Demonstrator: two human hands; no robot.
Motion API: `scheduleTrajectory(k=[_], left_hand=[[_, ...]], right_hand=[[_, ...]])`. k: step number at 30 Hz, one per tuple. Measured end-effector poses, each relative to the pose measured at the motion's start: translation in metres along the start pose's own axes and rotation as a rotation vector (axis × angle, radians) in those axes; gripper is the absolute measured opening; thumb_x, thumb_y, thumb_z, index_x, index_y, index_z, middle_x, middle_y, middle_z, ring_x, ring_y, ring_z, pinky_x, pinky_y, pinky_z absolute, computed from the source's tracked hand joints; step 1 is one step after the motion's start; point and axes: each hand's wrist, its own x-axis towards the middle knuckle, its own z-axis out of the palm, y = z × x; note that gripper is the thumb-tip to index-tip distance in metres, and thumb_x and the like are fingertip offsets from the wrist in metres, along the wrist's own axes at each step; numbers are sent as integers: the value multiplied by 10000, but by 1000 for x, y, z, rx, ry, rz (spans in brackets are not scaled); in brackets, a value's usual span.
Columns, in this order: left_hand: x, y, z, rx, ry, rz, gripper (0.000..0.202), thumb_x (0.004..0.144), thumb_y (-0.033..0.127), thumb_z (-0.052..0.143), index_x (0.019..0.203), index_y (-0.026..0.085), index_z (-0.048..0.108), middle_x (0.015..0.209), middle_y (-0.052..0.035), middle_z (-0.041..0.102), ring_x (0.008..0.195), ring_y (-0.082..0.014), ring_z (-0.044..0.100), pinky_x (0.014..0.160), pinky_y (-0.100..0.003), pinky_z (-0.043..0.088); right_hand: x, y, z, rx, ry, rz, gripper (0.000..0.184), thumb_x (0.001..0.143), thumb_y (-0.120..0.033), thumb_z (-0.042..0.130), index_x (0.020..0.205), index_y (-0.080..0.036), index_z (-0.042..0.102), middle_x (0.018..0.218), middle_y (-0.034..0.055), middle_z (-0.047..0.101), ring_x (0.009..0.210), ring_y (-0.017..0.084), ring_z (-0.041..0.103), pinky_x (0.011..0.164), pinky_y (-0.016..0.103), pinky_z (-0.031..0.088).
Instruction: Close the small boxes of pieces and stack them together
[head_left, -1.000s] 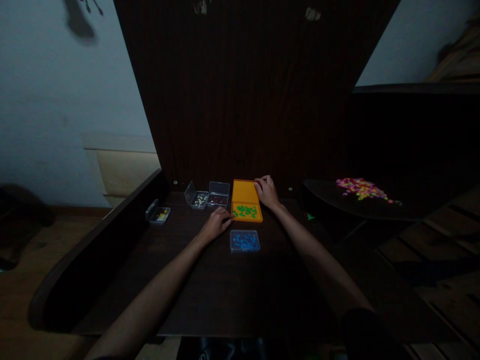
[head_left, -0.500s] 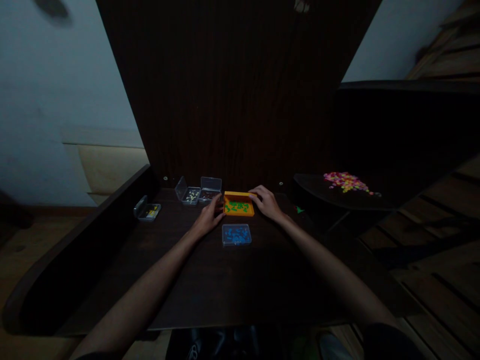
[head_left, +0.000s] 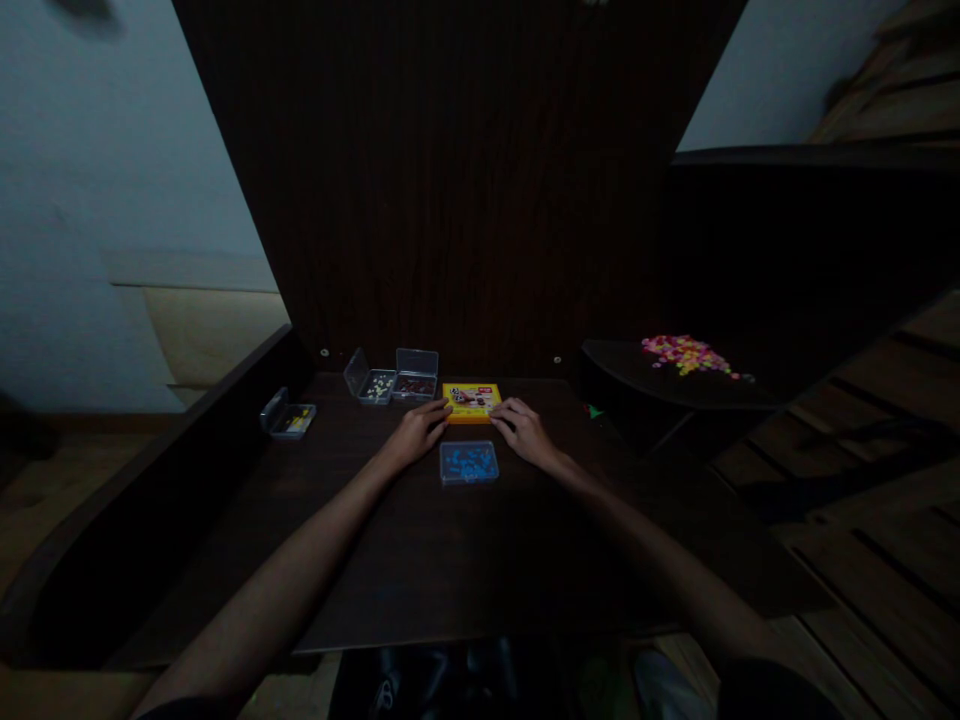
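A yellow box [head_left: 472, 397] with a printed lid lies closed on the dark table, its contents hidden. My left hand [head_left: 417, 432] grips its left side, with the fingers at the corner. On the opposite side my right hand [head_left: 523, 430] has its fingertips pressed to the right edge. Just in front of the box, touched by neither hand, is a closed clear plastic case [head_left: 469, 463] of small blue pieces.
Two open clear cases stand behind my left hand, one with pale pieces [head_left: 377, 386], one with dark reddish pieces [head_left: 415, 386]. Farther left is a case with yellow pieces [head_left: 295, 420]. Colourful small pieces [head_left: 688, 354] lie heaped on a side shelf [head_left: 637, 378]. A raised board [head_left: 150, 510] edges the left.
The lid of the yellow box, raised at the back before, is now down over the green pieces. Both hands have come nearer to me along its sides.
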Motion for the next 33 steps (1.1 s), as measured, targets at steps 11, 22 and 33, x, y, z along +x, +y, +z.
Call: scheduleTrajectory(k=[11, 22, 33], left_hand=[[-1, 3, -2, -16, -2, -21, 380, 942, 278, 473, 1250, 148, 655, 1388, -121, 582, 1256, -251, 582, 1096, -440, 455], [1, 6, -5, -36, -5, -26, 388, 926, 273, 494, 1245, 126, 656, 1373, -141, 590, 1254, -259, 583, 1090, -440, 458], [1, 6, -7, -51, -23, -34, 399, 903, 251, 511, 1262, 140, 648, 1394, -133, 571, 1273, -266, 566, 1099, -459, 445]], right_hand=[[4, -12, -4, 46, 2, 181, 265, 972, -341, 485, 1095, -238, 697, 992, 89, 671, 951, 249, 607, 889, 440, 505], [-14, -70, -21, 302, -437, 98, 836, 651, -547, 832, 1371, -254, 523, 1380, 115, 505, 1303, 288, 456, 1115, 466, 377], [8, -53, -34, 341, -133, 162, 476, 782, -387, 768, 1211, -245, 619, 1247, 86, 624, 1176, 254, 577, 1035, 455, 446]])
